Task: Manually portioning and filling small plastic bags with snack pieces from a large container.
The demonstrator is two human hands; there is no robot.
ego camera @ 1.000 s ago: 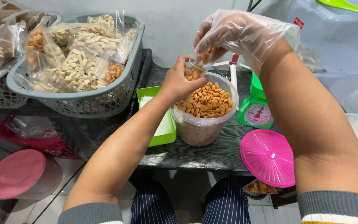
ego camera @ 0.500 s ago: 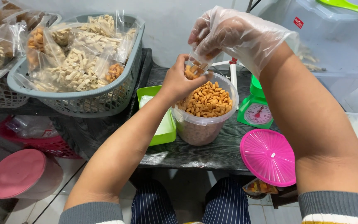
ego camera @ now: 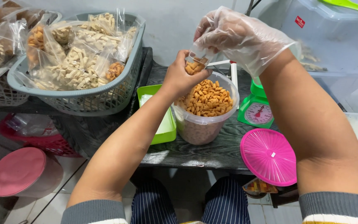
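My left hand [ego camera: 179,76] grips a small clear plastic bag [ego camera: 195,64] partly filled with orange snack pieces, held just above a round clear tub [ego camera: 204,126] full of the same orange snacks [ego camera: 207,99]. My right hand [ego camera: 237,35], in a loose clear plastic glove, pinches the top of that bag from above. The tub stands on a dark wooden table [ego camera: 199,153]. Its pink lid [ego camera: 269,156] lies flat to the right.
A grey basket [ego camera: 83,97] of packed snack bags sits at the back left, a white basket [ego camera: 1,97] beside it. A green tray [ego camera: 162,124] lies left of the tub, a green scale [ego camera: 255,110] right of it. A pink-lidded container [ego camera: 17,170] stands on the floor.
Both hands lifted the small bag slightly higher above the tub. My gloved right hand shifted from dropping snacks in to pinching the bag's top.
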